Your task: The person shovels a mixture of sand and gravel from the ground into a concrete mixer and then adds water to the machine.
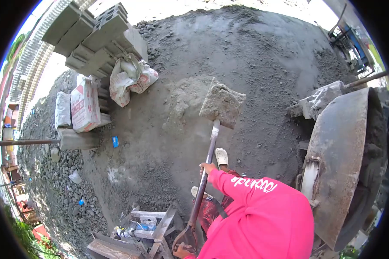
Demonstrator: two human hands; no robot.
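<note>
Bright pink white-lettered top (263,220), red patterned legwear (206,214), cream clogs (221,156)

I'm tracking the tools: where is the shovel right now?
In the head view, the shovel slants from the bottom up to just above and right of centre; its lower part lies between the wooden frame and the pink top.

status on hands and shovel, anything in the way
Right hand on shovel shaft, left hand at end grip. Grey material on blade. Possible snag: wooden stand close to grip end.
</note>
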